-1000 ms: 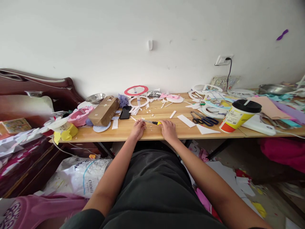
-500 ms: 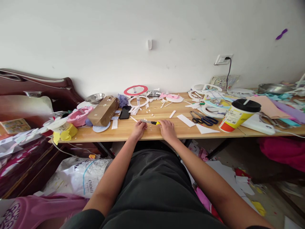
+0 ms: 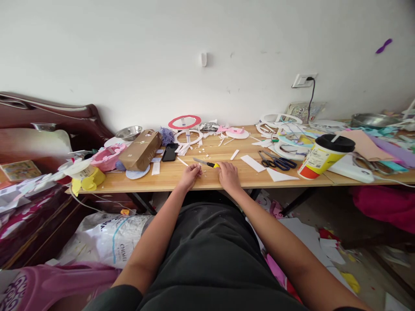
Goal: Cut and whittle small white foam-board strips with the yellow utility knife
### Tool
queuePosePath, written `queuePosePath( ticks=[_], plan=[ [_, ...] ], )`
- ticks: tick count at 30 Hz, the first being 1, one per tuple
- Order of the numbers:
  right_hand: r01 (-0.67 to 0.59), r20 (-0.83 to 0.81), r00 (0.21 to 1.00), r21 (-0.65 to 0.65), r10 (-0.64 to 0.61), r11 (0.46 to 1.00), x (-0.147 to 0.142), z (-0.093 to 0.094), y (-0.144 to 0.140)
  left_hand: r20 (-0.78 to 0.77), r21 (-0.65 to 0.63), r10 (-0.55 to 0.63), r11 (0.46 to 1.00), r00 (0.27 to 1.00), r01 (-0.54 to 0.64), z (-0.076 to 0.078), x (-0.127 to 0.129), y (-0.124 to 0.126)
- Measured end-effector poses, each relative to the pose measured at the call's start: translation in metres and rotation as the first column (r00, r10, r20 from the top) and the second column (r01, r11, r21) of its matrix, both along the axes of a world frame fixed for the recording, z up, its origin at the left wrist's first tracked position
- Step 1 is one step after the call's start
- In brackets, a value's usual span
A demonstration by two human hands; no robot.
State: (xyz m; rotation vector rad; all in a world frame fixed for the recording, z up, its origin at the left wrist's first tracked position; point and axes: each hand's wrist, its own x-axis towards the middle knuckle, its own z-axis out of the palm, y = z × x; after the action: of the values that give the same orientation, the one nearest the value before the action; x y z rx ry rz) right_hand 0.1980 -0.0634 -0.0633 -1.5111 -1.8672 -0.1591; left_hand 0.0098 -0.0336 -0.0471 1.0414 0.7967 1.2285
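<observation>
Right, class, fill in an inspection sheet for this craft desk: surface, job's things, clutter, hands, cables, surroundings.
Surface: wooden table, littered with white scraps.
Job's things: yellow-handled craft knife; small white piece at the left fingertips, too small to identify.
Clutter: scissors, lidded cup, phone, brown paper bag, foam rings.
Hands: right hand grips the knife; left hand pinches the piece.
Cables: black lead in wall socket.
Surroundings: white wall, bed headboard, floor scraps.

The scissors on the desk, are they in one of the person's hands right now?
No, the scissors lie untouched on the table, right of the right hand, which grips a yellow-handled utility knife.
</observation>
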Motion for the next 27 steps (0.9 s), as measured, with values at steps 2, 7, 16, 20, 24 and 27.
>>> queuePosePath(
  ticks=[2, 7, 16, 20, 24, 27],
  plan=[
    [-0.008, -0.025, 1.000, 0.003, 0.009, 1.000, 0.000, 0.000, 0.000, -0.019, 0.025, 0.006, 1.000, 1.000, -0.005, 0.000, -0.001, 0.001],
    [-0.075, -0.104, 0.992, 0.004, 0.075, 0.997, 0.003, 0.001, -0.002, -0.135, 0.107, -0.007, 0.994, 0.991, 0.022, 0.001, 0.003, -0.004],
    [-0.427, -0.157, 0.895, -0.032, 0.417, 0.904, 0.011, 0.006, -0.003, -0.430, 0.240, -0.101, 0.945, 0.897, 0.222, 0.008, 0.011, -0.016],
    [-0.385, -0.247, 0.892, 0.022, 0.378, 0.923, 0.011, 0.001, -0.005, -0.536, 0.266, -0.046, 0.939, 0.843, 0.220, 0.003, 0.008, -0.011],
    [-0.341, -0.372, 0.853, 0.134, 0.366, 0.931, 0.010, 0.002, -0.017, -0.614, 0.312, 0.039, 0.930, 0.788, 0.197, 0.001, 0.008, -0.015],
    [-0.178, -0.522, 0.796, 0.281, 0.306, 0.943, 0.013, 0.015, -0.026, -0.668, 0.352, 0.115, 0.920, 0.735, 0.175, 0.002, 0.011, -0.019]
  ],
)
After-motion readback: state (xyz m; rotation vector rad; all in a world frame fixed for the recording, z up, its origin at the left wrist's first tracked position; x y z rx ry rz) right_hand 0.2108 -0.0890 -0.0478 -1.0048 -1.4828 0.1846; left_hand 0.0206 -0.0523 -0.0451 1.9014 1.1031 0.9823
